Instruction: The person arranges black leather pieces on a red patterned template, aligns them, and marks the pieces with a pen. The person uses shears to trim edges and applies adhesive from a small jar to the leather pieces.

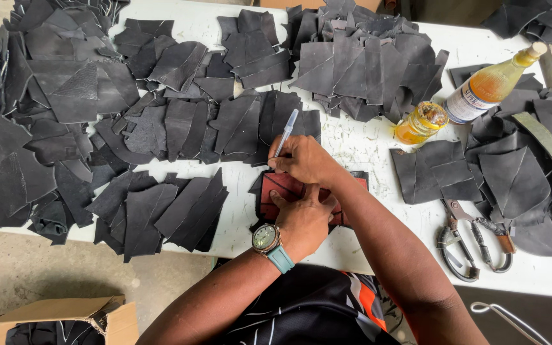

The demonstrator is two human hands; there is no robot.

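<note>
Left hand (303, 216): is being pressed flat on the red template (282, 189), pinning it for tracing.
Right hand (301, 160): grip is being pinched around the pen (285, 133), tip at the template's edge.

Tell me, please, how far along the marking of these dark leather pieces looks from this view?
Looks done: many cut dark leather pieces lie stacked across the white table. In hand: the left hand presses a reddish-brown flat template on a piece, while the right hand traces with a white pen. Left: which stacks are already marked cannot be told; the metal scissors lie unused.
</note>
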